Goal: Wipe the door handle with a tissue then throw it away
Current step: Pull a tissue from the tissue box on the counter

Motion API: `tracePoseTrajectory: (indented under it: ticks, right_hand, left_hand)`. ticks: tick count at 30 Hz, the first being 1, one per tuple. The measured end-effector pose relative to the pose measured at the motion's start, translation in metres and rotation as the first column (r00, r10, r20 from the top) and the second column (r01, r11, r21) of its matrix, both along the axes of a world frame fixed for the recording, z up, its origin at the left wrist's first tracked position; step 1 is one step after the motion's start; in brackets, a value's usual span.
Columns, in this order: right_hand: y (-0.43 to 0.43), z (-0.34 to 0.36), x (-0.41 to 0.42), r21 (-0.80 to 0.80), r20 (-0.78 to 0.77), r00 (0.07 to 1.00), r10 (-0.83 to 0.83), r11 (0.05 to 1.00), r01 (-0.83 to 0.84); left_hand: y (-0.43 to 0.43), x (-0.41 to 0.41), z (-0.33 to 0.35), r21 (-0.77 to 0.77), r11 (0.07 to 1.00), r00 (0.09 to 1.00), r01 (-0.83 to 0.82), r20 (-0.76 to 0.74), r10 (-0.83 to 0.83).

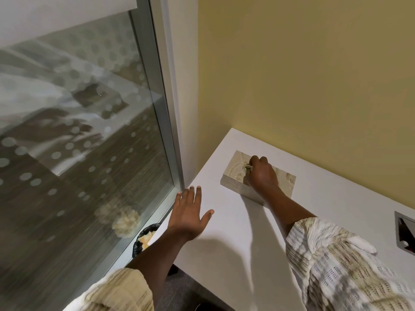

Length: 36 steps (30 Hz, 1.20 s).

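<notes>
A beige rectangular tissue box with an embossed floral top (234, 173) sits on the white desk (224, 254) near the yellow wall (314, 75). The right hand (261, 175) rests on top of the box, its fingers curled down and pinching at the slot in the middle; the tissue itself is too small to make out. The left hand (190, 215) lies spread flat on the desk, fingers apart, beside the dotted glass panel (78, 131)
</notes>
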State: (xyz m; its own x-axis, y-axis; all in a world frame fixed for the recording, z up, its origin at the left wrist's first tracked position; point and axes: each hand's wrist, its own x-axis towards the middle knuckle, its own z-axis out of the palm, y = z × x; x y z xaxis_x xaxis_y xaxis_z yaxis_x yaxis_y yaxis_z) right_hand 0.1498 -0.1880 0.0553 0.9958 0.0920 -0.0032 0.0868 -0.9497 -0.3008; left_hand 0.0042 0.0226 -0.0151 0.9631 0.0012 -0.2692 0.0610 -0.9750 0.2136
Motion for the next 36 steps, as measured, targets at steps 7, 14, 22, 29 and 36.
tracePoseTrajectory:
  ticks: [7, 14, 22, 29, 36]
  right_hand:
    - [-0.012, -0.015, -0.002, -0.014, -0.043, 0.999, -0.024, 1.0, 0.023]
    - [-0.011, -0.013, 0.0, -0.044, -0.09, 0.99, -0.111, 0.993, 0.108]
    - [0.004, 0.002, -0.004, 0.139, 0.115, 0.988, -0.104, 0.986, 0.087]
    - [0.06, 0.017, -0.024, 0.366, 0.027, 1.0, 0.007, 0.93, -0.016]
    - [0.154, 0.029, -0.077, 0.413, -0.005, 0.964, 0.264, 0.879, -0.238]
  left_hand:
    - [-0.009, 0.001, -0.019, -0.024, 1.0, 1.0, 0.019, 0.013, -0.019]
    - [-0.023, -0.001, -0.025, -0.005, 0.999, 0.999, 0.04, 0.014, -0.04]
    - [-0.009, -0.005, -0.017, -0.042, 0.999, 1.0, 0.008, 0.007, -0.008]
    - [0.013, -0.017, 0.013, -0.103, 0.989, 0.985, -0.103, 0.13, 0.116]
    - [0.071, -0.051, 0.059, -0.365, 0.866, 0.875, -0.342, 0.213, 0.435]
